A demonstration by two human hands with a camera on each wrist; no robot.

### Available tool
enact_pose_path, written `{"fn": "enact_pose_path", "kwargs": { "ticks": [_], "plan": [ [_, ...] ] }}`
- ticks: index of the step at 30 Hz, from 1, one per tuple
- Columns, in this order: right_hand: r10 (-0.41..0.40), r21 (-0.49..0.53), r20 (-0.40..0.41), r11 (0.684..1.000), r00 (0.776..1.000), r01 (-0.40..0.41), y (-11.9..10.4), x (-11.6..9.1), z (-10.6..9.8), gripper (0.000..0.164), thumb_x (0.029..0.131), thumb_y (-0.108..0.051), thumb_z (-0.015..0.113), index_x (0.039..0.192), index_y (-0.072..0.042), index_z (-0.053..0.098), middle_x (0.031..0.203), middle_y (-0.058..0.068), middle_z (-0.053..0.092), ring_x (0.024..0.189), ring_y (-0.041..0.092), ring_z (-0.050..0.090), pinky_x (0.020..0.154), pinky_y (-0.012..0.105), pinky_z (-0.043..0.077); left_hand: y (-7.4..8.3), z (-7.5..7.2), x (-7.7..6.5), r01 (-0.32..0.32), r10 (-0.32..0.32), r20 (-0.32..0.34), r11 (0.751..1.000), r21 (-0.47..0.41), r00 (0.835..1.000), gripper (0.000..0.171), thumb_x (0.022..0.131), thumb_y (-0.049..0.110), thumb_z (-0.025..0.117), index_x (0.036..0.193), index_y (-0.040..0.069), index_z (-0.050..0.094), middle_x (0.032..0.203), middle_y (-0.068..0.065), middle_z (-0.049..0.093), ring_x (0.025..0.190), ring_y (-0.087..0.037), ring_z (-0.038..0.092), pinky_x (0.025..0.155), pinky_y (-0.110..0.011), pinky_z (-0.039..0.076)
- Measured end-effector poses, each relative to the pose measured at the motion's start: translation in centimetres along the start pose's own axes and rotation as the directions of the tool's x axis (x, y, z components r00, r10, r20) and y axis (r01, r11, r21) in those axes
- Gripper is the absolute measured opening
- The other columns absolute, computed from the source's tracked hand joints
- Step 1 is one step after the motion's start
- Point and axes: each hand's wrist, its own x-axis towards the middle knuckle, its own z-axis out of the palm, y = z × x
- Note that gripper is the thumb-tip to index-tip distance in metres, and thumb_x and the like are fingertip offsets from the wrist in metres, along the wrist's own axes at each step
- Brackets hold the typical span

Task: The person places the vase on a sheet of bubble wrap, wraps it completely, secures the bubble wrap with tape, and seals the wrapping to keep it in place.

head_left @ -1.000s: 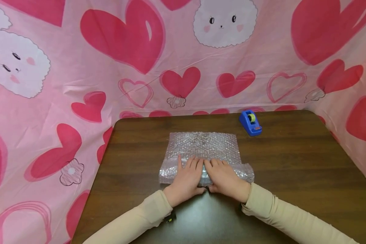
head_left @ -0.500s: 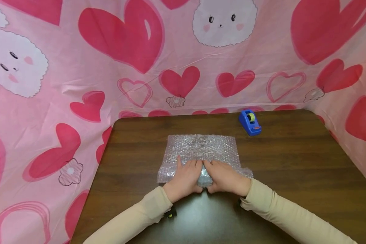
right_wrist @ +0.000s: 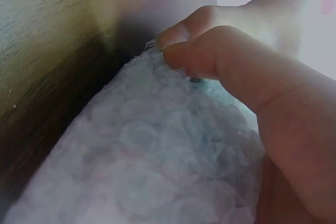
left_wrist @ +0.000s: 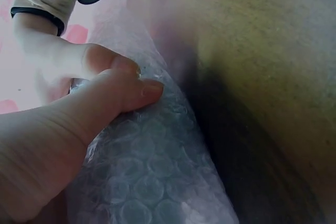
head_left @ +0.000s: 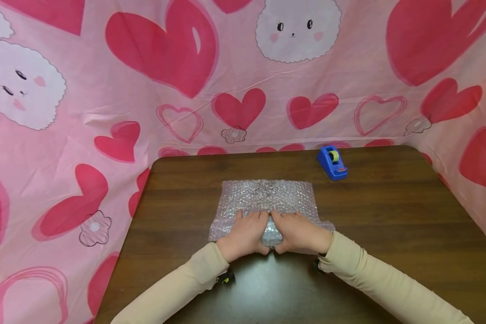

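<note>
A sheet of clear bubble wrap (head_left: 267, 195) lies flat on the table, its near end rolled into a thick bundle (head_left: 272, 233) with something pale bluish showing through. My left hand (head_left: 246, 235) grips the bundle just left of its middle, fingers over the top and thumb on the near side. Mirroring it, my right hand (head_left: 301, 233) grips right of the middle, with the two thumbs close together. Both wrist views show the thumbs pressing on the bubble wrap (left_wrist: 149, 174). What lies inside the roll is hidden by the layers.
At the back right of the dark wooden table (head_left: 389, 202) stands a blue tape dispenser (head_left: 333, 163) with a yellowish roll of tape. A pink cloth (head_left: 235, 58) with hearts hangs behind the table and along its sides.
The sheet's far edge has slid slightly toward me. Between my hands, more of the rolled bundle shows as the fingers have drawn back a little. The tape dispenser stays in place.
</note>
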Motion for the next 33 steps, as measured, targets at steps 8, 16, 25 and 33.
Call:
{"fn": "enact_pose_path", "kwargs": {
  "ticks": [8,16,25,33],
  "plan": [
    [-0.003,0.006,0.015,1.000,1.000,0.003,0.5,0.1,0.0,0.066,0.071,-0.028,0.087,0.120,-0.002,0.052,0.095,0.003,0.067,0.080,0.019,0.063,0.078,0.051,0.051,-0.1,0.1,0.5,-0.028,0.028,0.022,0.999,0.025,0.999,0.079,0.066,0.042,0.092,0.128,0.005,0.059,0.112,-0.008,0.069,0.098,-0.024,0.067,0.081,-0.050,0.052],
    [0.019,0.078,0.072,0.997,0.997,-0.024,0.9,0.4,-0.1,0.072,0.074,-0.030,0.089,0.128,-0.001,0.051,0.100,0.004,0.069,0.085,0.018,0.064,0.082,0.049,0.053,-0.5,-0.6,1.0,-0.056,0.054,0.074,0.998,0.017,0.996,0.073,0.066,0.043,0.092,0.121,0.006,0.060,0.104,-0.006,0.068,0.091,-0.019,0.066,0.075,-0.044,0.053],
    [0.053,0.091,0.077,0.994,0.996,-0.060,0.8,0.1,-0.7,0.094,0.078,-0.032,0.087,0.150,0.005,0.040,0.127,0.018,0.063,0.108,0.029,0.061,0.095,0.058,0.049,-0.9,-1.0,1.9,-0.066,0.067,0.136,0.998,-0.011,0.988,0.080,0.067,0.043,0.092,0.127,0.004,0.058,0.107,-0.008,0.070,0.092,-0.022,0.069,0.075,-0.043,0.056],
    [0.056,0.046,0.000,0.997,0.998,-0.056,1.5,-0.3,-0.6,0.090,0.079,-0.045,0.086,0.143,0.005,0.047,0.116,0.017,0.070,0.098,0.026,0.065,0.091,0.057,0.050,-1.5,-1.9,2.5,-0.045,0.067,0.221,0.993,-0.105,0.973,0.077,0.073,0.041,0.089,0.129,-0.001,0.058,0.105,-0.009,0.072,0.092,-0.023,0.070,0.079,-0.039,0.058]
  ]
}}
